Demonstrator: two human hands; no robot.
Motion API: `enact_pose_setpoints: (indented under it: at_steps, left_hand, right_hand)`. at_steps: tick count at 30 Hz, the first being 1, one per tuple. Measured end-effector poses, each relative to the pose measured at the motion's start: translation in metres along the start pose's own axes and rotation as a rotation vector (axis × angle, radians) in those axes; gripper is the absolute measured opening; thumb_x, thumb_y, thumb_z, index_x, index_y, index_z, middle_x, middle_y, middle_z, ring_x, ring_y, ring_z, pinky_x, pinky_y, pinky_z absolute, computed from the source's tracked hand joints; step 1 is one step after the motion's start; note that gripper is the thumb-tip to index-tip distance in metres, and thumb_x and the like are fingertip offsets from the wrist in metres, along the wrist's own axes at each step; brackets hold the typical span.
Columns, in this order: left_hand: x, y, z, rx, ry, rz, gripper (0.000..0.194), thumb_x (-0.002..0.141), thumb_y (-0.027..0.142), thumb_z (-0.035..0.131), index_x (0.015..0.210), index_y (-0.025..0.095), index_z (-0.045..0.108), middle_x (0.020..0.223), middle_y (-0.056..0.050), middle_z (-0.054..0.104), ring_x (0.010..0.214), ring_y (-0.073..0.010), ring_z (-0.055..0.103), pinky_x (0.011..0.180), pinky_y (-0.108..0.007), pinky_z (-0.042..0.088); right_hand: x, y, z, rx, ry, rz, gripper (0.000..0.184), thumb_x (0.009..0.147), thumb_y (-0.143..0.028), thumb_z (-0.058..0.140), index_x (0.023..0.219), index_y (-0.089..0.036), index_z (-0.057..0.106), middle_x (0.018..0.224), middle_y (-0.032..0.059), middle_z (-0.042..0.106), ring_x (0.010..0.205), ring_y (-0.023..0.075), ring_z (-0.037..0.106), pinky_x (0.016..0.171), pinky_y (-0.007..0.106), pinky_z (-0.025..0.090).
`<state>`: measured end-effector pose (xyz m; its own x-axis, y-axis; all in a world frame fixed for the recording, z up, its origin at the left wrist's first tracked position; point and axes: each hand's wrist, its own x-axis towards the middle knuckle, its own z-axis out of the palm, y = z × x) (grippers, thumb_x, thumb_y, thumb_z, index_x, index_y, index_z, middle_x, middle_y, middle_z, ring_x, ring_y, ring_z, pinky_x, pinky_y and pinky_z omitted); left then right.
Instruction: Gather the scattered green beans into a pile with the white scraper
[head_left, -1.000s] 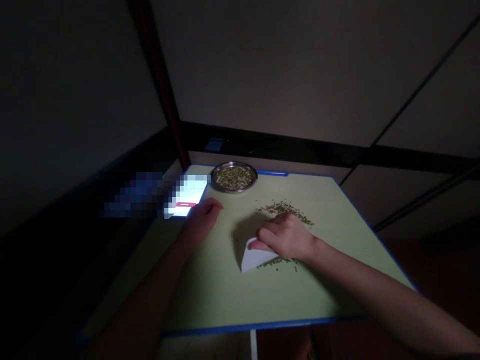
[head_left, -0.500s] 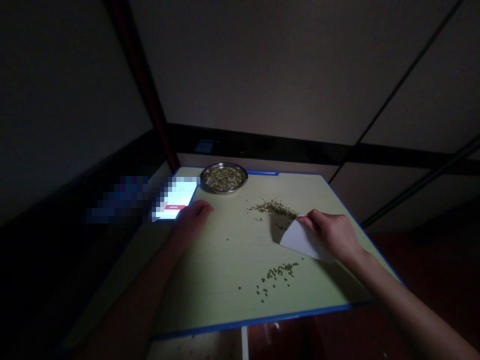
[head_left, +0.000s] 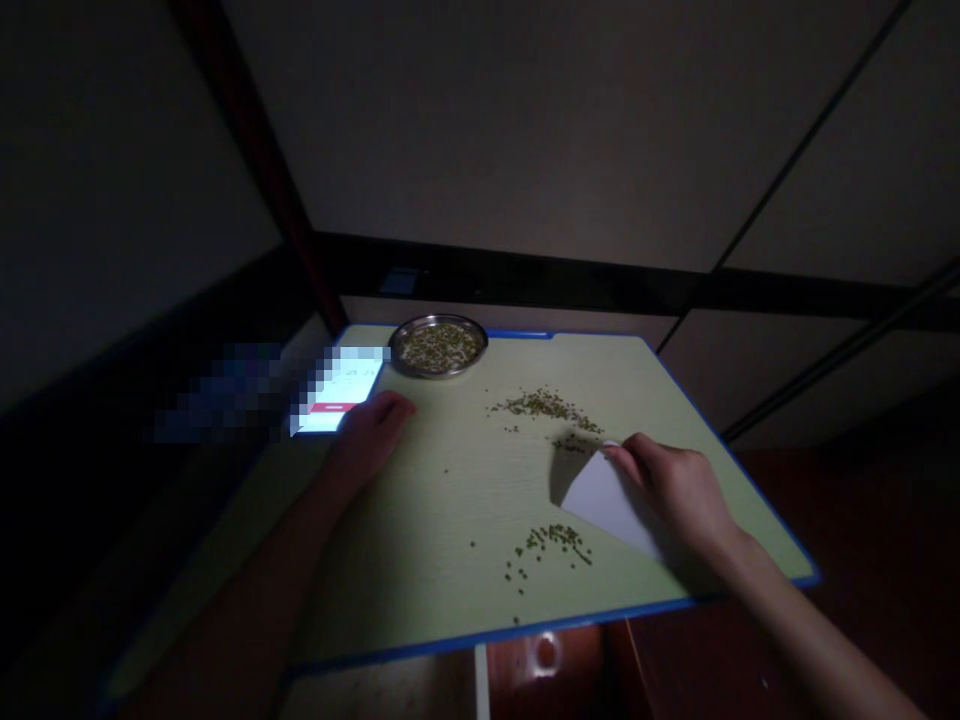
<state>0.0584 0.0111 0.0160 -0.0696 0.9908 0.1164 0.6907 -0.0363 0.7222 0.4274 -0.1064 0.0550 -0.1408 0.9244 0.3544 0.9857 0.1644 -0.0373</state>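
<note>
My right hand (head_left: 679, 487) grips a white card (head_left: 604, 500) held on edge against the pale green table (head_left: 442, 500), at the right. Small green beans lie scattered in one patch (head_left: 544, 405) beyond the card and in another patch (head_left: 551, 545) in front of it. My left hand (head_left: 367, 435) rests on the table with fingers curled, right beside a lit phone (head_left: 337, 390). A round metal dish (head_left: 437, 346) holding more beans stands at the table's far edge.
The table has a blue rim (head_left: 480, 635) and ends close in front of me. Dark wall panels and a dark red post (head_left: 255, 160) rise behind it. The room is dim, with dark floor to the right.
My right hand has carried the card from the table's middle to the right, leaving a small heap of beans near the front. The left hand has stayed by the phone.
</note>
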Motion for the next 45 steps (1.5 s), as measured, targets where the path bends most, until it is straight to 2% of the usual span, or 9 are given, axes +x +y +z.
enact_pose_setpoints:
  at_steps: [5,14,20,32,45]
  left_hand:
    - [-0.001,0.002,-0.001,0.007,0.003,0.005,0.034,0.082,0.046,0.044,0.083,0.019,0.065,0.059,0.002,0.058,0.059,-0.0158,0.052,0.052,-0.026,0.036]
    - [-0.001,0.001,0.000,-0.005,0.010,0.001,0.034,0.082,0.046,0.045,0.085,0.019,0.066,0.058,0.003,0.056,0.058,-0.0154,0.052,0.053,-0.026,0.036]
    - [0.000,0.001,-0.001,0.009,0.007,0.006,0.033,0.081,0.045,0.045,0.084,0.019,0.066,0.058,0.002,0.057,0.060,-0.0163,0.052,0.053,-0.026,0.036]
    - [0.000,0.003,-0.001,0.017,0.006,0.020,0.031,0.083,0.042,0.044,0.083,0.020,0.065,0.061,0.001,0.057,0.061,-0.0157,0.053,0.055,-0.026,0.037]
    - [-0.001,0.005,-0.001,-0.010,-0.008,0.002,0.032,0.082,0.045,0.045,0.084,0.020,0.064,0.059,0.002,0.056,0.062,-0.0161,0.053,0.056,-0.026,0.037]
  right_hand:
    - [-0.009,0.012,-0.003,0.008,-0.003,0.001,0.049,0.097,-0.057,0.035,0.077,-0.022,0.063,0.055,0.0017,0.065,0.045,0.0142,0.055,0.048,0.026,0.026]
    - [-0.012,-0.009,-0.009,-0.023,0.031,-0.135,0.047,0.099,-0.052,0.036,0.074,-0.022,0.061,0.056,0.0004,0.065,0.043,0.0133,0.054,0.049,0.028,0.026]
    - [-0.013,-0.002,-0.014,-0.044,0.085,-0.125,0.049,0.099,-0.053,0.035,0.072,-0.022,0.061,0.052,-0.0007,0.062,0.041,0.0129,0.053,0.047,0.027,0.025]
    - [-0.025,0.000,-0.031,-0.075,0.156,-0.232,0.046,0.099,-0.048,0.039,0.067,-0.021,0.058,0.049,-0.0030,0.057,0.037,0.0103,0.047,0.046,0.028,0.024]
    - [-0.029,0.007,-0.035,-0.038,0.009,-0.251,0.040,0.099,-0.046,0.042,0.075,-0.022,0.063,0.057,-0.0015,0.062,0.045,0.0109,0.054,0.048,0.029,0.031]
